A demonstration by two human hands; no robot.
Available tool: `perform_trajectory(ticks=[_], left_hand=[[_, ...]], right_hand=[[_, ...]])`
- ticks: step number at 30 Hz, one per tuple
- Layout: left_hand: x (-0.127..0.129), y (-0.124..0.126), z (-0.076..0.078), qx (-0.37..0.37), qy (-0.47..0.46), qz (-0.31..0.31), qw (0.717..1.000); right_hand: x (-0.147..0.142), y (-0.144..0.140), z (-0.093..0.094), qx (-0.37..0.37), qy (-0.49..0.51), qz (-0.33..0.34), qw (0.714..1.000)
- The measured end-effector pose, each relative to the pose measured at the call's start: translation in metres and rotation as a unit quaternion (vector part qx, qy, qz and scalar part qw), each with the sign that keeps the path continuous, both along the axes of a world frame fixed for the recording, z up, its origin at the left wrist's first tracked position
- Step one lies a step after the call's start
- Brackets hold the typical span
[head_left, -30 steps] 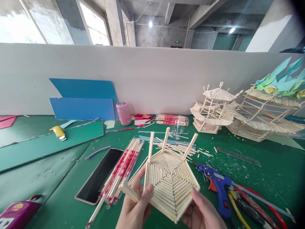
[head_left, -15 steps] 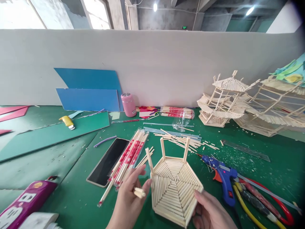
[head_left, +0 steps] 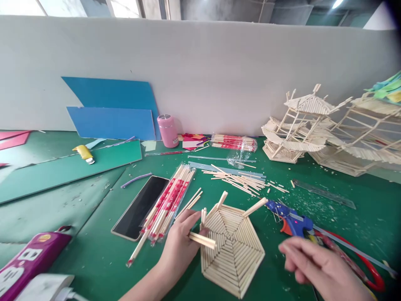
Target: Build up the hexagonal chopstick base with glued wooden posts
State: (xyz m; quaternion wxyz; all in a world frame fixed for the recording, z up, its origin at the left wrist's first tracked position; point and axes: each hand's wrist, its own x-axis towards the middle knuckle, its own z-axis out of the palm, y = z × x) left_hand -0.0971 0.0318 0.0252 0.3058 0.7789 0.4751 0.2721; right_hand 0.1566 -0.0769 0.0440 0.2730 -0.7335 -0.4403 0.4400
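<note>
Our left hand [head_left: 179, 246] pinches a short stick [head_left: 202, 240], long axis running left-right, its tip over the hex base [head_left: 233, 251] on the mat just right of it. Our right hand [head_left: 316, 263] hovers loose and empty, farther right, beside the glue gun [head_left: 290, 220]; left is nearer the base.

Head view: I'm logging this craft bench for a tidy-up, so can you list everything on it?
Hexagonal stick panel: one, pale wood, front centre, three posts up.
Short sticks: two or so, pale, in left hand.
Wrapped chopsticks: one bundle, red-white, left of panel; another pack by the wall.
Loose sticks: a pile, pale, behind panel.
Phone: one, black, left.
Glue gun: one, blue, right.
Stick pavilions: two or more, pale, far right.
Pink cup: one, by wall.
Blue boards: two, against wall.
Left hand: touching panel.
Right hand: empty, blurred.
</note>
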Motion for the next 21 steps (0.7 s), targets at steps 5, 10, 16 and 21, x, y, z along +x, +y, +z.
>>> perform_trajectory(ticks=[5,10,16,21], left_hand=[[0.003,0.001,-0.005,0.001,-0.002,-0.011,1.0],[0.004,0.002,-0.013,0.012,0.016,-0.018,1.0],[-0.003,0.013,-0.01,0.002,-0.002,-0.056,0.998],[-0.007,0.02,-0.008,-0.003,-0.013,-0.067,0.998]], right_hand=[[0.023,0.07,0.017,0.144,-0.083,0.014,0.986],[0.009,0.146,0.001,0.185,0.008,0.198,0.963],[-0.014,0.174,-0.017,0.134,0.054,0.347,0.927],[-0.028,0.17,-0.017,0.15,0.027,0.396,0.905]])
